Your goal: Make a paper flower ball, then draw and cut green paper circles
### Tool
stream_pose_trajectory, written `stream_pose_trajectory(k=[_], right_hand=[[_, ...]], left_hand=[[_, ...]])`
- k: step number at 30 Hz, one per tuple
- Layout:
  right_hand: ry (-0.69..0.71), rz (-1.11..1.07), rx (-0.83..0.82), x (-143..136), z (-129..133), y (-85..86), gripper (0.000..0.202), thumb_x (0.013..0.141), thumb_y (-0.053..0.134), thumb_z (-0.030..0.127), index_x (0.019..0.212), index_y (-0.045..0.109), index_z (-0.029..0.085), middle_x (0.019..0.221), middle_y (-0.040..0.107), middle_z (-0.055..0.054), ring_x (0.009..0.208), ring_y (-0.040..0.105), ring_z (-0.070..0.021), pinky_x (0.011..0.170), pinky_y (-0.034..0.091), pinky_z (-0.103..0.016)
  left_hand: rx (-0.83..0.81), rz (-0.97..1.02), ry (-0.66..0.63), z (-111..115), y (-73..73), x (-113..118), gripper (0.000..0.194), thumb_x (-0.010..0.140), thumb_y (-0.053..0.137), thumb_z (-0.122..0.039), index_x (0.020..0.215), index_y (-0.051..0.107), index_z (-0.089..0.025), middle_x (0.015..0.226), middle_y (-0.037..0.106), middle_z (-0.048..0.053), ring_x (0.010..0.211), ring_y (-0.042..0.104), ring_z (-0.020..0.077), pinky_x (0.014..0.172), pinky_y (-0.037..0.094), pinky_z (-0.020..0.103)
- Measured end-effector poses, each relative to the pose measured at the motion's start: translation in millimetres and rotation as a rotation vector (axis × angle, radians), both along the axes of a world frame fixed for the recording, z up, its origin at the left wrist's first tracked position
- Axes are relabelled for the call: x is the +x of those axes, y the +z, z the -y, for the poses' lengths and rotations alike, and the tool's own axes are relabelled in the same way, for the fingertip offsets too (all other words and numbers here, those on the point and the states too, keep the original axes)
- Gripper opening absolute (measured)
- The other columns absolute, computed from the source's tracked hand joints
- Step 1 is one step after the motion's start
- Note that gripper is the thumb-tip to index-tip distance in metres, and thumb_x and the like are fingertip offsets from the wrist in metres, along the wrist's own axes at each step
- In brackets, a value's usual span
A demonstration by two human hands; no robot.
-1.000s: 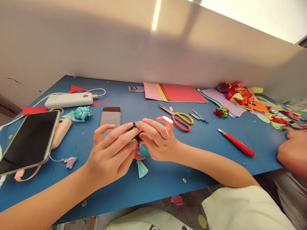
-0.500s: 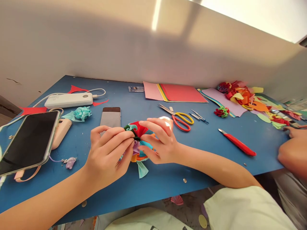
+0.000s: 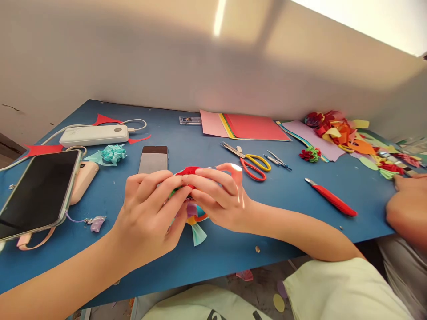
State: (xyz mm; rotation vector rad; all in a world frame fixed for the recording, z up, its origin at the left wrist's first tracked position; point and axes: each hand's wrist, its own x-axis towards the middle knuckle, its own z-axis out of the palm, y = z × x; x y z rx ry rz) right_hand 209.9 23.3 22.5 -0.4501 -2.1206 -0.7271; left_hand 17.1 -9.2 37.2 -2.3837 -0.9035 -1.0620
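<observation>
In the frame's middle, the bent fingers of my left hand (image 3: 151, 206) and right hand (image 3: 223, 200) pinch a bright, bunchy paper flower (image 3: 189, 170). Below it, a thin pale-blue tail (image 3: 199, 234) fans out; loopy-handled metal scissors (image 3: 243, 155) lie upper right of it.

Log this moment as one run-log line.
left hand: pinching multicoloured paper piece; right hand: pinching same piece; scissors: on blue table; red cutter: on table

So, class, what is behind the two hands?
Parts of a colourful paper piece show: red above, purple and orange below. A phone shows beyond the left hand. The phone's lower end and the paper piece's middle are covered.
</observation>
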Motion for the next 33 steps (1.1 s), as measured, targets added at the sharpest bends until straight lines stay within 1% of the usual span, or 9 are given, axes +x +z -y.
stream_pose_trajectory(k=[3, 7, 10, 16, 19, 23, 26, 30, 33], right_hand=[[-0.024, 0.056, 0.026, 1.3, -1.1, 6.3, 0.008, 0.082, 0.062, 0.015, 0.086, 0.06, 0.021, 0.126, 0.057, -0.001, 0.117, 0.048, -0.0191, 0.088, 0.043, -0.041], [-0.026, 0.087, -0.232, 5.6, -2.0, 21.5, 0.005, 0.085, 0.062, 0.02, 0.081, 0.059, 0.021, 0.124, 0.059, -0.004, 0.119, 0.047, -0.0214, 0.09, 0.042, -0.043], [-0.004, 0.085, -0.409, 8.6, -2.5, 29.1, 0.006, 0.086, 0.062, 0.02, 0.08, 0.061, 0.023, 0.127, 0.057, -0.003, 0.121, 0.045, -0.0236, 0.092, 0.042, -0.045], [0.145, 0.025, -0.606, 11.4, -10.4, 34.7, 0.01, 0.085, 0.065, 0.029, 0.078, 0.07, 0.025, 0.128, 0.056, -0.004, 0.119, 0.045, -0.0243, 0.095, 0.043, -0.046], [0.198, 0.024, -0.69, 11.5, -14.0, 36.6, 0.012, 0.086, 0.064, 0.026, 0.077, 0.071, 0.024, 0.127, 0.055, -0.005, 0.118, 0.046, -0.0236, 0.096, 0.044, -0.045], [0.138, 0.053, -0.664, 10.4, -10.9, 33.5, 0.011, 0.087, 0.058, 0.019, 0.084, 0.069, 0.022, 0.126, 0.056, -0.007, 0.117, 0.046, -0.0252, 0.093, 0.044, -0.049], [0.089, 0.068, -0.627, 10.1, -7.2, 28.9, 0.008, 0.086, 0.06, 0.019, 0.085, 0.067, 0.02, 0.127, 0.054, -0.008, 0.116, 0.046, -0.0268, 0.089, 0.045, -0.05], [0.106, 0.045, -0.595, 9.3, -5.0, 24.6, 0.01, 0.087, 0.058, 0.018, 0.085, 0.066, 0.022, 0.127, 0.054, -0.004, 0.116, 0.046, -0.0246, 0.09, 0.044, -0.046], [0.117, 0.033, -0.54, 7.8, -3.2, 23.2, 0.012, 0.087, 0.057, 0.014, 0.086, 0.066, 0.022, 0.123, 0.056, -0.002, 0.116, 0.047, -0.0219, 0.093, 0.042, -0.043]], left_hand=[[-0.004, 0.0, 0.047, 0.7, 3.1, -1.9, 0.013, 0.079, 0.063, -0.012, 0.09, 0.064, -0.019, 0.096, 0.067, 0.009, 0.093, 0.059, 0.029, 0.074, 0.042, 0.045], [-0.028, 0.073, -0.002, 0.0, 3.7, -2.0, 0.014, 0.08, 0.063, -0.008, 0.088, 0.065, -0.02, 0.091, 0.068, 0.005, 0.089, 0.06, 0.0232, 0.072, 0.043, 0.04], [-0.02, 0.093, -0.054, -1.5, 2.7, -1.5, 0.018, 0.077, 0.067, -0.005, 0.088, 0.065, -0.019, 0.088, 0.07, 0.005, 0.085, 0.061, 0.0223, 0.069, 0.044, 0.039], [-0.074, 0.161, -0.027, -0.3, 4.5, -2.0, 0.016, 0.074, 0.069, -0.006, 0.083, 0.067, -0.019, 0.084, 0.07, 0.006, 0.08, 0.059, 0.0244, 0.067, 0.044, 0.043], [-0.075, 0.166, -0.006, -0.7, 3.9, -2.5, 0.015, 0.075, 0.069, -0.007, 0.082, 0.066, -0.02, 0.084, 0.069, 0.005, 0.081, 0.059, 0.024, 0.068, 0.044, 0.043], [-0.092, 0.205, 0.015, -2.6, -0.1, -0.9, 0.015, 0.074, 0.069, -0.007, 0.08, 0.066, -0.02, 0.084, 0.068, 0.005, 0.08, 0.059, 0.0228, 0.069, 0.045, 0.043], [-0.107, 0.233, 0.002, -2.8, -2.5, 2.0, 0.015, 0.072, 0.07, -0.005, 0.079, 0.066, -0.018, 0.083, 0.068, 0.007, 0.079, 0.059, 0.0226, 0.069, 0.044, 0.042], [-0.122, 0.235, -0.006, -1.7, -2.6, 3.6, 0.016, 0.071, 0.07, -0.004, 0.08, 0.066, -0.017, 0.084, 0.068, 0.008, 0.079, 0.059, 0.0232, 0.07, 0.044, 0.042], [-0.136, 0.165, 0.025, -1.7, -1.0, 1.7, 0.016, 0.072, 0.069, -0.008, 0.085, 0.065, -0.016, 0.088, 0.069, 0.008, 0.084, 0.06, 0.0262, 0.072, 0.044, 0.044]])
